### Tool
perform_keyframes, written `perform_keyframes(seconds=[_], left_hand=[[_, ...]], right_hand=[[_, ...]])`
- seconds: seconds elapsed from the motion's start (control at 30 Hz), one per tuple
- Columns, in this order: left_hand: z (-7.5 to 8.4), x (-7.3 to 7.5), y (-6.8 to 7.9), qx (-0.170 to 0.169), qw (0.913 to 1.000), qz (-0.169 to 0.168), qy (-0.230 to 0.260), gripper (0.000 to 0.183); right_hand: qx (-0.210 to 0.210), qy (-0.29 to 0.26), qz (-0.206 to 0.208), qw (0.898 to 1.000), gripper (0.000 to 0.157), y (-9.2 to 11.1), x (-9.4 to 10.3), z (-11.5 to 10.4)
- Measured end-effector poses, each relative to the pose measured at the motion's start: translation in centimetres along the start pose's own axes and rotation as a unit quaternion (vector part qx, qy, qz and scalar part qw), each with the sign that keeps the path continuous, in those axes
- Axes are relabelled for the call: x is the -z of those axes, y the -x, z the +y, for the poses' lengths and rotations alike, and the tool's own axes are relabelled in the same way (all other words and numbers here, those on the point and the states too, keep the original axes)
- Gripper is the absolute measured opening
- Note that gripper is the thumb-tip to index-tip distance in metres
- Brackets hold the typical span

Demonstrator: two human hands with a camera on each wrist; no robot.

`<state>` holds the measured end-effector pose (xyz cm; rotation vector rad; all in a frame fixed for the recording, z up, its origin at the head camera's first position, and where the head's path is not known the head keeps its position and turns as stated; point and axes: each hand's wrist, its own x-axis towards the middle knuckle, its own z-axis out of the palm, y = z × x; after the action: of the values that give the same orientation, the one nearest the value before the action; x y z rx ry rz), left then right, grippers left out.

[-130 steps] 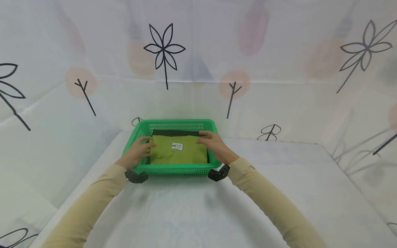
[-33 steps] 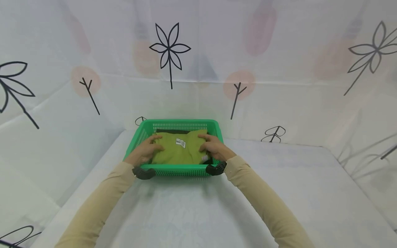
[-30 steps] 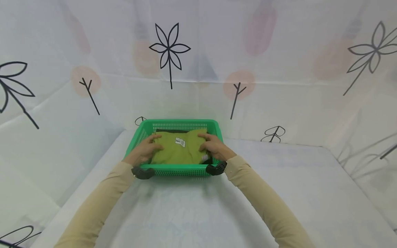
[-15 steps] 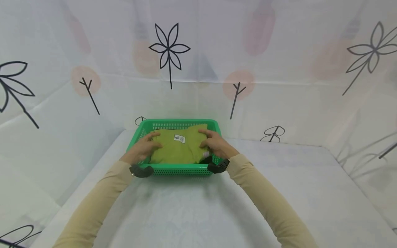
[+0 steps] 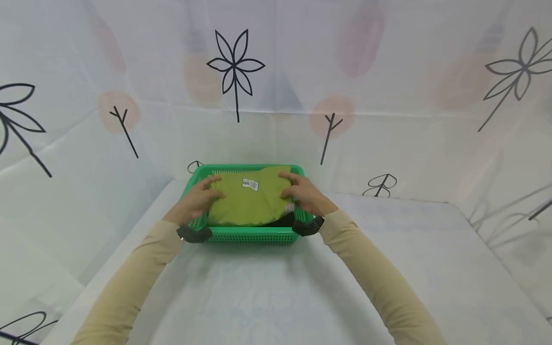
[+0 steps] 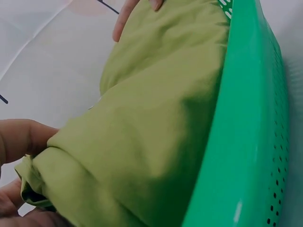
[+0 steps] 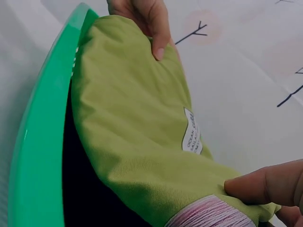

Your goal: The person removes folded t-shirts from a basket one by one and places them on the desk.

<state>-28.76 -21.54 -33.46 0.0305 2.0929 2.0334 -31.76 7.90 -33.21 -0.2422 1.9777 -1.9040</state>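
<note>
A folded lime-green garment (image 5: 246, 206) with a white printed patch (image 5: 250, 185) is raised partly above the green plastic basket (image 5: 254, 232) in the head view. My left hand (image 5: 196, 199) pinches its left edge, thumb on top and fingers beneath. At the opposite edge my right hand (image 5: 308, 195) pinches it the same way, beside a pink-and-white striped piece (image 7: 213, 215) seen in the right wrist view. Under the garment, black cloth (image 7: 87, 184) lies in the basket; most of it is hidden.
The basket stands on a white-covered table (image 5: 276, 292), near the back. Behind it hangs a pale curtain (image 5: 276, 139) with flower and twig drawings. The basket's front wall (image 6: 236, 137) rises close beside the garment.
Both hands first hovered at the garment's sides, then took hold of it. Over the last second they have lifted it up and back, baring black cloth at the front right of the basket.
</note>
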Motion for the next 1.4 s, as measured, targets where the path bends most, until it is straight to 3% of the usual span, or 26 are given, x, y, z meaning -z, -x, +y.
perform_keyframes(seconds=[0.57, 1.07, 1.4], left_hand=[[1.8, -0.3, 0.2, -0.033, 0.9989, -0.012, 0.033, 0.073], [2.5, -2.3, 0.7, -0.061, 0.9970, -0.026, 0.038, 0.074], [2.6, -4.1, 0.4, -0.078, 0.9959, -0.027, 0.038, 0.073]], right_hand=[[0.040, -0.025, -0.018, 0.999, 0.073, 1.5, 1.2, -1.4], [0.087, -0.011, 0.029, 0.996, 0.072, 3.8, 2.8, -1.7], [0.094, 0.014, 0.060, 0.994, 0.070, 5.1, 4.2, -1.6]])
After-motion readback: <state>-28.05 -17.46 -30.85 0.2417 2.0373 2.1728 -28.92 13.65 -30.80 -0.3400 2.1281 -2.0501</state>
